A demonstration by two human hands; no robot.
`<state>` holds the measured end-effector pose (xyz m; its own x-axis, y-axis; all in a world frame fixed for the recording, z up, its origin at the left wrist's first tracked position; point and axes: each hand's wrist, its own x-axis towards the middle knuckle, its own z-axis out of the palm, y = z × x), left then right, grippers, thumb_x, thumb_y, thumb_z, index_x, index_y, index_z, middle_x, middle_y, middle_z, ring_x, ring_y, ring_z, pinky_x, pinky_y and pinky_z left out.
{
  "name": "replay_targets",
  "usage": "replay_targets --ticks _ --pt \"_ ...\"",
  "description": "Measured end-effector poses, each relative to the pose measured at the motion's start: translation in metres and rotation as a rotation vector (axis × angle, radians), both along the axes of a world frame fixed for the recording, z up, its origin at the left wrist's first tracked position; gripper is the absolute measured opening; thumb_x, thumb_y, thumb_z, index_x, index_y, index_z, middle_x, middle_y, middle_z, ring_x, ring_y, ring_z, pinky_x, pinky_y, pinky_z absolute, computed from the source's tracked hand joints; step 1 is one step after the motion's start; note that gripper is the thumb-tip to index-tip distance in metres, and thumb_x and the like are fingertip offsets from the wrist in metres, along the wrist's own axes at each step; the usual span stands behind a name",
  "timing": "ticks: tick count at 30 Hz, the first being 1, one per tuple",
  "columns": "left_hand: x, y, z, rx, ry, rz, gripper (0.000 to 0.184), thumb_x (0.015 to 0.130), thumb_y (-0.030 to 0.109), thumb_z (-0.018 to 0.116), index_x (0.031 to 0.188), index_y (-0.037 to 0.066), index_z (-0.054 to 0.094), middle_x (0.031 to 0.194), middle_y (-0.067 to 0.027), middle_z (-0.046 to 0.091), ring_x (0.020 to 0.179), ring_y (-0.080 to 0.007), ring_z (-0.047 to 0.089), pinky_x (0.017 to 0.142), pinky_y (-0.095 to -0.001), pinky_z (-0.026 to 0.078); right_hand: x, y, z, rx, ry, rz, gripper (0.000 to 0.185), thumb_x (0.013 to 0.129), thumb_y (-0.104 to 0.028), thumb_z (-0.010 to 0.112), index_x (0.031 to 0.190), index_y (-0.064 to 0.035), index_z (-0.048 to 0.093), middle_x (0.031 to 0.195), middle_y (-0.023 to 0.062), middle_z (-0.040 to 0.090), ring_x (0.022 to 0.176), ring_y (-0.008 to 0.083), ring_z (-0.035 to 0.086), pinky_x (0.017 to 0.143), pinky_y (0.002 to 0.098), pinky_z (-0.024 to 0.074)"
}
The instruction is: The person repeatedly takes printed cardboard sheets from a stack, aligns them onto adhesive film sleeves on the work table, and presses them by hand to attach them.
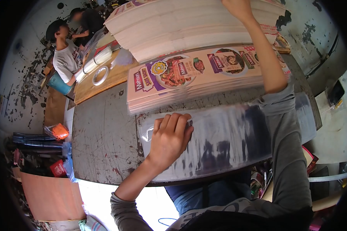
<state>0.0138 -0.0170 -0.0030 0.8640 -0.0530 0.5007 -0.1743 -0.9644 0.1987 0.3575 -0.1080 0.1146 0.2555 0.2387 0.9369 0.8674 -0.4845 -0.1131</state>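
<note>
A stack of clear plastic sleeves [227, 138] lies along the table's near edge, shiny and see-through. On its left part rests my left hand [169, 134], fingers curled and thumb drawn in, with a glint of plastic at the fingertips. My right hand [237, 8] reaches far forward to the tall stack of printed sheets [196, 30]; the top of the frame cuts off its fingers. Between the two stacks sits a lower pile of pink printed posters [198, 79] with food bowls on them, apparently in plastic covers.
A tape roll [100, 76] lies on a wooden board [85, 90] on the left of the grey table [100, 134]. Two people are at the back left, one in a white shirt [65, 57]. Below the table's left side stands a brown panel [52, 196].
</note>
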Motion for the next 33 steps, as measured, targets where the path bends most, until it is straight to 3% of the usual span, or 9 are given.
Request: replay_targets --ticks 18,28,31,33 --pt "0.000 0.002 -0.003 0.013 0.046 -0.022 0.032 0.074 0.012 0.068 0.101 0.005 0.053 0.087 -0.0072 0.052 0.078 -0.0225 0.052 0.072 -0.0343 0.038 -0.001 0.002 -0.003 0.056 -0.013 0.008 0.018 0.064 -0.006 0.068 0.074 -0.0077 0.052 0.078 0.0061 0.056 0.084 0.0284 0.053 0.078 0.0440 0.0347" --pt "0.002 0.003 -0.002 -0.031 0.046 -0.038 0.030 0.073 0.008 0.067 0.100 0.003 0.054 0.085 -0.0077 0.055 0.079 -0.0240 0.055 0.070 -0.0347 0.039 -0.003 0.002 -0.007 0.081 0.011 0.031 0.019 0.064 -0.005 0.067 0.072 -0.0062 0.051 0.077 0.0078 0.055 0.083 0.0284 0.053 0.075 0.0396 0.0350" --pt "0.000 0.005 -0.002 -0.057 0.055 -0.049 0.031 0.073 0.007 0.067 0.101 0.004 0.054 0.086 -0.0070 0.055 0.079 -0.0237 0.055 0.070 -0.0350 0.039 -0.013 -0.003 -0.016 0.064 -0.168 -0.119 0.020 0.062 -0.005 0.067 0.073 -0.0059 0.051 0.079 0.0090 0.054 0.086 0.0280 0.052 0.075 0.0387 0.0345" --pt "0.000 0.006 -0.002 -0.059 0.051 -0.053 0.031 0.073 0.007 0.067 0.101 0.005 0.053 0.086 -0.0067 0.055 0.079 -0.0236 0.056 0.069 -0.0351 0.039 -0.036 -0.015 -0.018 -0.202 -0.390 -0.126 0.026 0.059 -0.005 0.068 0.081 -0.0092 0.054 0.090 0.0099 0.054 0.092 0.0268 0.050 0.076 0.0374 0.0344"
